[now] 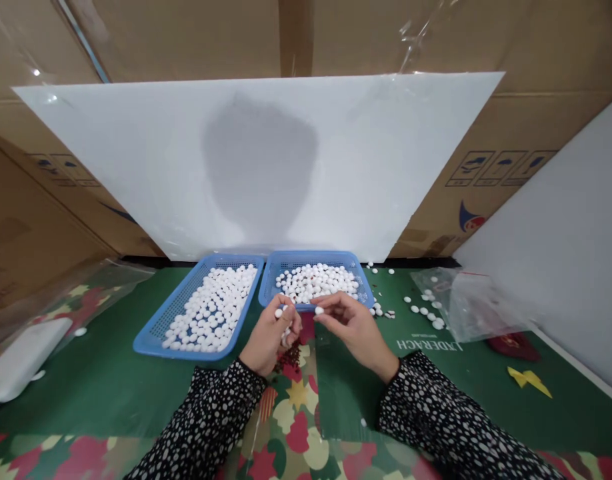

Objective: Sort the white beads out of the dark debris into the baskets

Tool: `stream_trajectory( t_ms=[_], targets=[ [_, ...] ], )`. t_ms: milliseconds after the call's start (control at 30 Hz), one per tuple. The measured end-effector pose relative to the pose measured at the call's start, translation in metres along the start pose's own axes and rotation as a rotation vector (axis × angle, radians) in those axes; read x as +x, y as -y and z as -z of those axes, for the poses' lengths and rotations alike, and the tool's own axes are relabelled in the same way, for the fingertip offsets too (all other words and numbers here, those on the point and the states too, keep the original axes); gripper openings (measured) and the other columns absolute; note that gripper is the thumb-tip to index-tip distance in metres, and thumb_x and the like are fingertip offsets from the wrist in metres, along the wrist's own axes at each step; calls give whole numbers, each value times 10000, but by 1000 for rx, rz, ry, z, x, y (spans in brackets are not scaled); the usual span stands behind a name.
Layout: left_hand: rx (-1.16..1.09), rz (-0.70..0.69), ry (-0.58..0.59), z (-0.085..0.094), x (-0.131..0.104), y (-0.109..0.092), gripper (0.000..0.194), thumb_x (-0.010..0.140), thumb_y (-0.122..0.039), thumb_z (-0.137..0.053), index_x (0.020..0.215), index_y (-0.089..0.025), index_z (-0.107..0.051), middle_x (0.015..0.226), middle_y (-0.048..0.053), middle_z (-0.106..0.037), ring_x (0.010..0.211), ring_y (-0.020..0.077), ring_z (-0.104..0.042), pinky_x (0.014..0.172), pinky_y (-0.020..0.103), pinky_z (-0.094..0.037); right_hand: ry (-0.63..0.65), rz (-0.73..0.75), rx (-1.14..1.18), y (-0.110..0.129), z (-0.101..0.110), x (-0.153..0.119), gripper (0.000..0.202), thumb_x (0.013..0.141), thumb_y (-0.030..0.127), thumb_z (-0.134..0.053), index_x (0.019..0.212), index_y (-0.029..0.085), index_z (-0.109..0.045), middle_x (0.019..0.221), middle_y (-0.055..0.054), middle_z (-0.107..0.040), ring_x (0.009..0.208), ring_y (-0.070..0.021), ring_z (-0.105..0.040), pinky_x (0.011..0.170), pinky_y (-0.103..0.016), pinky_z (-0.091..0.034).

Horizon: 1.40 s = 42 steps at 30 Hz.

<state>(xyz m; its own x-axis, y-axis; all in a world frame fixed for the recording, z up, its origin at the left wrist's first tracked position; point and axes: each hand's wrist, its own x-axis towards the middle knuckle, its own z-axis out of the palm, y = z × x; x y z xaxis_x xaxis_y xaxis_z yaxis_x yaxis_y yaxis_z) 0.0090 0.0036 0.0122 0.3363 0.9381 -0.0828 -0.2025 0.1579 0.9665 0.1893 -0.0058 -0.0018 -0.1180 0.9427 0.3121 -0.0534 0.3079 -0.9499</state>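
My left hand [272,335] is curled around several small white balls, some showing between its fingers. Between the thumb and fingertips of my right hand [353,328] is a single white ball [319,311]. Both hands are just in front of the right blue basket [316,254], which holds many white balls [320,279] with a few dark bits among them. To the left, a longer blue basket [147,343] contains a spread of similar white balls [211,310]. Dark reddish crumbs [290,362] lie on the table below my left hand.
Loose white balls [424,311] are scattered right of the baskets, near a clear plastic bag [481,303]. A yellow scrap [530,380] and a dark red item [513,346] lie farther right. A white flat object [29,353] rests at left. Cardboard [531,133] and a white board [356,160] stand behind.
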Motion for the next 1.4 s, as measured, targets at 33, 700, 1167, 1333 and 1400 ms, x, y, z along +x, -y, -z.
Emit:
stream_trajectory(
  t_ms=[33,700,1167,1333,1400],
  targets=[
    [-58,45,-10,3,1,-1,319,854,-510,-562,863,-218,-435,572,-94,-455,364,28,-283,335,138,-137,-16,-21,12,0,3,4,178,812,325,-694,913,197,-625,1021,-68,-690,823,-172,-664,738,-321,-546],
    [-284,225,17,23,1,-13,202,826,-368,-638,895,-180,-615,625,-54,-499,344,-11,-256,303,126,-84,-95,41,-261,-20,15,53,184,806,369,-690,911,218,-703,906,-73,-716,773,-255,-696,746,-470,-572],
    [-184,182,-6,19,0,-11,294,801,-372,-675,994,-162,-602,694,-6,-570,461,38,-435,312,110,-125,413,173,-798,-31,-17,-9,170,877,70,-542,885,206,-645,895,-30,-592,826,-177,-603,736,-280,-483],
    [-140,147,31,19,0,-8,293,798,-425,-678,840,-161,-559,696,-1,-583,465,33,-405,319,112,-127,446,158,-847,-36,-20,-4,120,861,74,-550,866,178,-611,926,-50,-587,840,-191,-590,745,-303,-473],
    [-122,148,23,20,1,-8,300,790,-425,-689,864,-158,-573,690,-8,-570,465,29,-389,325,113,-135,441,150,-784,-31,-19,-6,130,866,63,-524,857,176,-587,901,-46,-593,817,-185,-582,729,-301,-464]
  ],
)
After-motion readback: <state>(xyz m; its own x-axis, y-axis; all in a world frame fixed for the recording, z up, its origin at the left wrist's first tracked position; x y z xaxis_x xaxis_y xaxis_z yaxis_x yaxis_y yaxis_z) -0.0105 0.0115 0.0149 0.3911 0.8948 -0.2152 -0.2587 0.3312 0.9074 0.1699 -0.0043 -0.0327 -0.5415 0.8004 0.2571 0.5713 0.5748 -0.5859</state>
